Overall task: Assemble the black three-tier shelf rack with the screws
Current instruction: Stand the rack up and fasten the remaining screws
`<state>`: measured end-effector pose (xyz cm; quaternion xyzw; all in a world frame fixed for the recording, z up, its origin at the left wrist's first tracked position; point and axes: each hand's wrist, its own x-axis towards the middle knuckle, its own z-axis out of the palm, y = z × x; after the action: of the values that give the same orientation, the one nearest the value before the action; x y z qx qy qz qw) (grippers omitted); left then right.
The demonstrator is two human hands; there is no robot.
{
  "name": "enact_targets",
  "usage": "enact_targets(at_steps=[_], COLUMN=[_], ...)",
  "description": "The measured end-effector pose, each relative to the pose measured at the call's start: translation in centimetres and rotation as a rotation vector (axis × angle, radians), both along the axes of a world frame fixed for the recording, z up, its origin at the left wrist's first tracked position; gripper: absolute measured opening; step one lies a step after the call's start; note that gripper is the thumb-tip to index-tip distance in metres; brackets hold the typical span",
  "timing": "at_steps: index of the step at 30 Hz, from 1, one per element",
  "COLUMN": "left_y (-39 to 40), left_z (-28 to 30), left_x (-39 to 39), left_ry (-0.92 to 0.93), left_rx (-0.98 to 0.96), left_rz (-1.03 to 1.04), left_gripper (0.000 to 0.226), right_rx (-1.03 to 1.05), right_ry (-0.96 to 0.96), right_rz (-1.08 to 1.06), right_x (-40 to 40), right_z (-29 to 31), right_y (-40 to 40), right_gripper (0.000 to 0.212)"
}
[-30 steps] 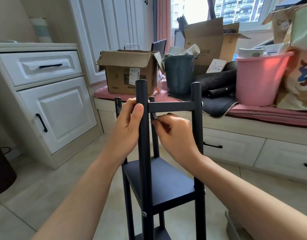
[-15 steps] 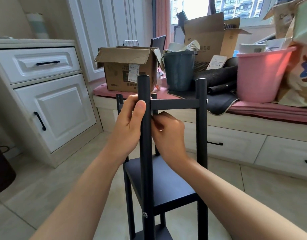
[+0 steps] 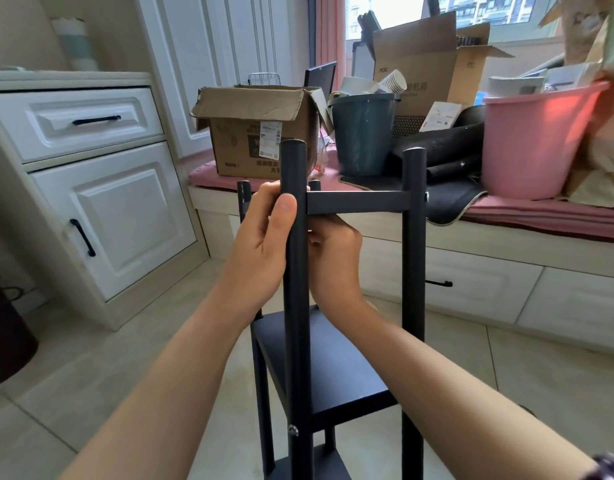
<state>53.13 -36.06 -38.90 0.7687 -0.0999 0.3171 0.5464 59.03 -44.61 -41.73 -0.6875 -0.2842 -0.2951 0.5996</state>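
Black shelf rack (image 3: 333,368) stood upright on tiled floor, four posts and two shelves seen, near post gripped by left hand (image 3: 260,247), right hand (image 3: 333,258) curled just behind it, grasp hidden.

Both forearms are bare, no sleeves in sight. Left hand (image 3: 260,244) wears nothing, right hand (image 3: 333,258) neither. A dark band (image 3: 607,465) sits on the right arm at the frame's corner.

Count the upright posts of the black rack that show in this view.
4: the near left post held by the left hand, the near right post, and two far post tops behind the hands.
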Motion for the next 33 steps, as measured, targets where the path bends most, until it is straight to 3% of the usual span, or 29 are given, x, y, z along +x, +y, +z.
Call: enact_targets(at_steps=[5,9,14,18,28,33], left_y=[0.2,0.1,-0.9,-1.5,-1.8,-1.9], left_z=[0.0,0.1,1.0,1.0,0.0,0.3], left_x=[-0.3,-1.0,-1.8,-2.1,-2.3,-2.0], left_ry=[-0.006,0.03,0.076,0.032,0.041,0.017], left_rx=[0.015,-0.003,-0.089,-0.095,0.02,0.072], left_rz=[0.018,0.072,0.177,0.207,0.142,0.13], left_gripper=[0.039,0.019,0.019,0.02,0.047,0.045], right_rx=[-0.262,-0.544,-0.51,-0.455,-0.478,-0.368], right_ry=[-0.006,0.08,0.136,0.326,0.71,0.64], right_rz=[0.038,0.128,0.034,-0.062,0.278,0.163], right_x=[-1.2,-3.2,-4.8,-4.9,-3.9,-3.6], right_z=[-0.7,-1.1,-0.5,-0.6,-1.9,-2.7], right_y=[-2.7,-7.5,-13.7,-15.8,-15.9,-15.6], right_gripper=[0.029,0.027,0.028,0.027,0.026,0.021])
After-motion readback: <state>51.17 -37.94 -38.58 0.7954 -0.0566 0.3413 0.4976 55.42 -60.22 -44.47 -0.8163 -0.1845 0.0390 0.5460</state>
